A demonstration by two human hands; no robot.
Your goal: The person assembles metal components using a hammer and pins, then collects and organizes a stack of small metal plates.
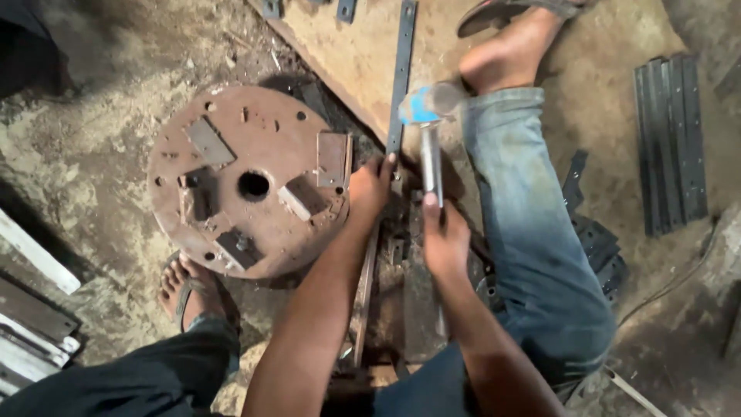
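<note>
My right hand (444, 235) grips the metal handle of a hammer (429, 135), whose blue-painted head is raised and blurred. My left hand (369, 189) rests on a long flat steel strip (402, 69) with holes, pinching it near the edge of a rusty round steel disc (247, 181). The strip runs from the top of the view down between my arms. The disc carries several welded blocks and a centre hole.
My jeans-clad leg (532, 232) and sandalled foot (502, 46) stretch to the right; another foot (185, 289) sits below the disc. A stack of dark steel strips (670, 143) lies at right, cut plates (598, 239) beside my leg, pale bars (35, 309) at left, a wooden board (347, 54) under the strip.
</note>
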